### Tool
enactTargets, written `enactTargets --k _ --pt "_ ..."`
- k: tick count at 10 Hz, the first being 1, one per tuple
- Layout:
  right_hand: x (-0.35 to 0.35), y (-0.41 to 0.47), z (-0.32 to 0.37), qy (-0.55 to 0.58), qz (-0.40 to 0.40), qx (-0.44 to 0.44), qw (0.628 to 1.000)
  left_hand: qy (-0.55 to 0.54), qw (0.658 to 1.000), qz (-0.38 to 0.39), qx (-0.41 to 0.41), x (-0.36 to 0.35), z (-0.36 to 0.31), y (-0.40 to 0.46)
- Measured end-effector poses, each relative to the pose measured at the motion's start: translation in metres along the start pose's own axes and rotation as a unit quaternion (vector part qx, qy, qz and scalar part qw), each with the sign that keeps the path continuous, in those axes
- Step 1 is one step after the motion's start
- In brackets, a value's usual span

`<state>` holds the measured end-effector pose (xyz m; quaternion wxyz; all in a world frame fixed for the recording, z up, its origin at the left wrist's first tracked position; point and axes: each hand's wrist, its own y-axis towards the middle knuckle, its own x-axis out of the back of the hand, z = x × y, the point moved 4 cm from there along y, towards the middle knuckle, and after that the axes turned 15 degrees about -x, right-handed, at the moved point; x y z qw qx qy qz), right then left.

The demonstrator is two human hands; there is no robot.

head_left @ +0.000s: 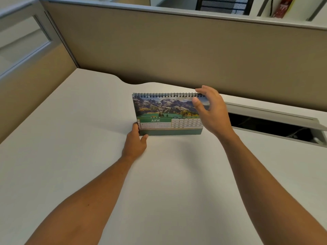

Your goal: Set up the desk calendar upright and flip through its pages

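White desk (pixel 88 156): one calendar (pixel 166 112), two hands.

calendar (pixel 164 114) upright on desk (pixel 70 156), partition (pixel 159 50) behind

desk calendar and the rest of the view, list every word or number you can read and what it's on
"JUNE": green banner on the desk calendar
"2026": small, just above that banner
"1" to "30": date grid on the right of the page, partly behind the right hand
Weekday headers and the two mini month grids: too small to read
Red packet on the far shelf: print blurred
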<state>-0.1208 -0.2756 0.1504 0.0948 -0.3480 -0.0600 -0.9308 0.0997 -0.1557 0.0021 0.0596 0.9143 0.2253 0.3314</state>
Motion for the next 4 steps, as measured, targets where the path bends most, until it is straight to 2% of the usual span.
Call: enactTargets --k 2,4 --pt "0.002 -0.002 -0.001 -0.129 -0.002 0.023 0.991 -0.051 0.998 -0.022 -0.002 0.002 -0.002 -0.002" --pt "0.016 -0.018 0.005 -0.127 -0.025 0.027 0.991 -0.108 0.991 -0.082 0.002 0.014 -0.007 -0.013"
